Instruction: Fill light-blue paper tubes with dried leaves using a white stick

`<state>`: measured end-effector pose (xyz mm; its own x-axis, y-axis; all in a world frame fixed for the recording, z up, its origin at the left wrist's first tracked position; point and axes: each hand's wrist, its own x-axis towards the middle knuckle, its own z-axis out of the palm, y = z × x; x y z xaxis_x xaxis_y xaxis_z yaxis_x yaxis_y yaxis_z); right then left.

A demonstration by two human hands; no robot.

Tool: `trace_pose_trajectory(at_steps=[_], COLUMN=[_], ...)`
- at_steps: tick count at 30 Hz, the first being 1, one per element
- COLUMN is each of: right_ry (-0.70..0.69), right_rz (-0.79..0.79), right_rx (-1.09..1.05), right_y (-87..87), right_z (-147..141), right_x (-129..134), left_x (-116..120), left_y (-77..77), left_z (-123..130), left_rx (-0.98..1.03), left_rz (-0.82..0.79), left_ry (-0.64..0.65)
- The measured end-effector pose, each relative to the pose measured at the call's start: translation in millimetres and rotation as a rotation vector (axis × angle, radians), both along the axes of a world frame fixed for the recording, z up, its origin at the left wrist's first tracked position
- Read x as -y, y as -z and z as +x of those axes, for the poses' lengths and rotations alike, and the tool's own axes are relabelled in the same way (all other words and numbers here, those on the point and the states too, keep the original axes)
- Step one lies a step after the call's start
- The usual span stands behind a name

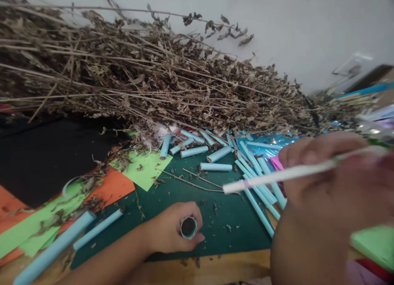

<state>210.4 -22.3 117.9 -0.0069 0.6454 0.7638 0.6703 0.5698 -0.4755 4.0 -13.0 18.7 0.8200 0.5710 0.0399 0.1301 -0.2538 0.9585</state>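
My left hand [175, 228] is wrapped round an upright light-blue paper tube [188, 227] above the green mat [221, 231]; the tube's round open end faces up and looks dark inside. At the right, my right hand [326, 182], blurred, holds a thin white stick [277, 176] that points left, with a faint purple band near its tip. Several short light-blue rolls [216, 166] lie at the back of the mat. Longer blue rolls [258, 211] lie beneath and beside the stick.
A large heap of dried plants [184, 79] spans the back. Green paper [144, 170], orange paper [118, 186] and a black sheet [55, 153] lie left. Two blue rolls [55, 248] are at the front left. Blue plastic [277, 139] sits behind my right hand.
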Motion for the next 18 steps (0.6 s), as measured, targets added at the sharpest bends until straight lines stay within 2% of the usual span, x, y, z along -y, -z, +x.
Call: trace_pose_trajectory(at_steps=[1,2,4,6,8,10,14,18], right_ry=[0.025,-0.019,-0.047,-0.032,-0.011,0.023,0.141,0.202], right_rz=[0.115,0.046,-0.366,-0.704,-0.892,-0.95,-0.951,-0.99], right_rx=[-0.17,-0.27,-0.202,-0.113,-0.052,0.001,0.202,0.415], right_y=[7.4,17.4,41.9,64.8,78.3,81.0,70.2,65.2], right_z=[5.4,9.5,15.2,20.8,29.5,41.3,62.4,68.3], right_x=[-7.3,-14.9,-27.9,-35.0,-35.2,-30.4,-17.7,-10.7], left_x=[0.5,0.7,0.8,1.2,2.0,2.8,3.1,2.2], left_y=[-0.1,-0.2,-0.6,-1.0,-1.3,-2.0,-4.1,-6.1], left_z=[0.4,0.7,0.7,0.7,0.7,0.7,0.3,-1.1], left_rx=[0.001,-0.001,0.003,0.008,0.006,0.004,-0.009,-0.018], left_rz=[0.008,0.012,0.021,0.039,0.049,0.054,0.078,0.105], left_ry=[0.002,0.004,0.009,0.005,0.003,0.003,0.0,-0.005])
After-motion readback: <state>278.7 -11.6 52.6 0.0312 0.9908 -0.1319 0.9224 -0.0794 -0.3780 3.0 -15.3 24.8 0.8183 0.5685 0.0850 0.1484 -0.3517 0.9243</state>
